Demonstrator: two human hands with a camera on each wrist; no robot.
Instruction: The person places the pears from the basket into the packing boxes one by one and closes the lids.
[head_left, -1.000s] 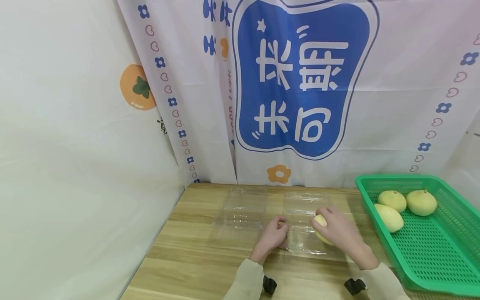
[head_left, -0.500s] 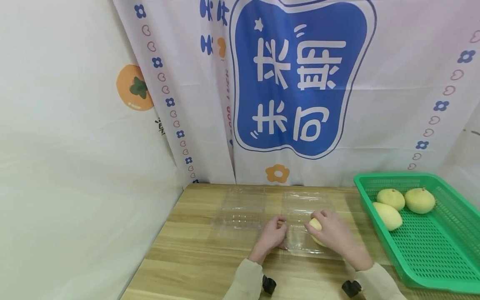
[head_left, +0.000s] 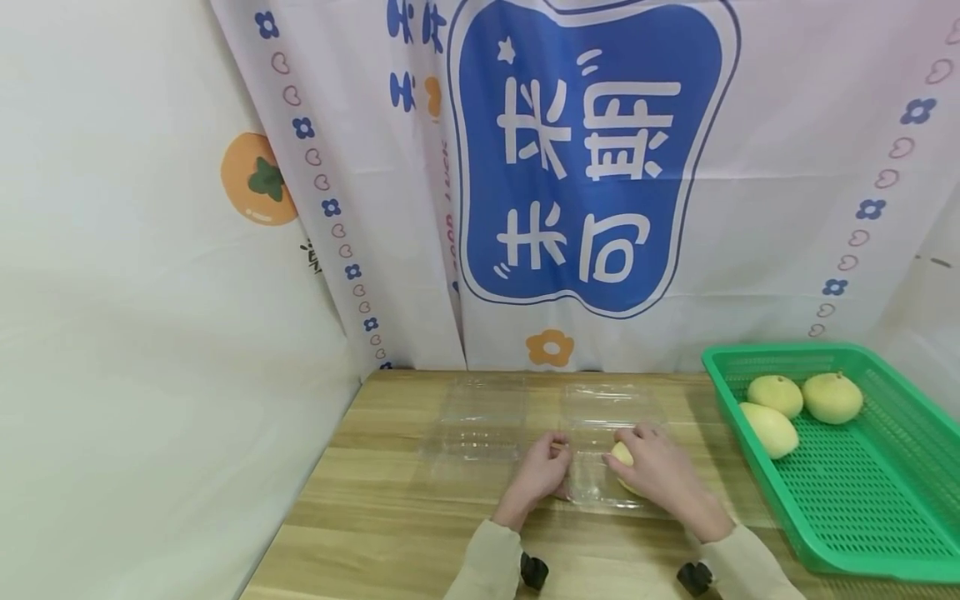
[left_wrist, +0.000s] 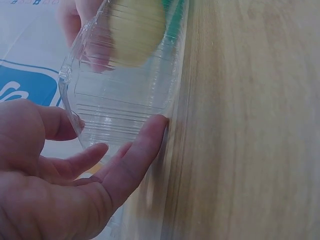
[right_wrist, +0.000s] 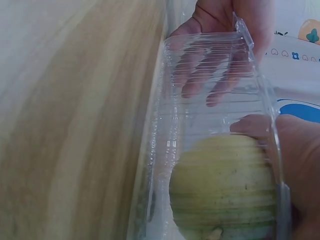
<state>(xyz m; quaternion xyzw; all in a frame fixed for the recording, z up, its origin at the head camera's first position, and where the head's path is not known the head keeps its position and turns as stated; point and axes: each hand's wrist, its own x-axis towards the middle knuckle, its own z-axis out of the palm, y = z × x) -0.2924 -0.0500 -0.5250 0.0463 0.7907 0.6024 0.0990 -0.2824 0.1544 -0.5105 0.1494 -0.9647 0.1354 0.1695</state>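
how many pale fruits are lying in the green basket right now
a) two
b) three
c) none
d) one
b: the head view shows three pale yellow-green fruits lying together at the far end of the green basket, apart from the one under the right hand.

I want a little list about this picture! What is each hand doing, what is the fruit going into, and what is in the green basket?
left hand: steadies the near left edge of the clear plastic clamshell box, thumb on its rim
right hand: holds a pale yellow pear inside the box
box: open, lying on the wooden table
green basket: on the right, three more pears inside
backdrop: printed curtain
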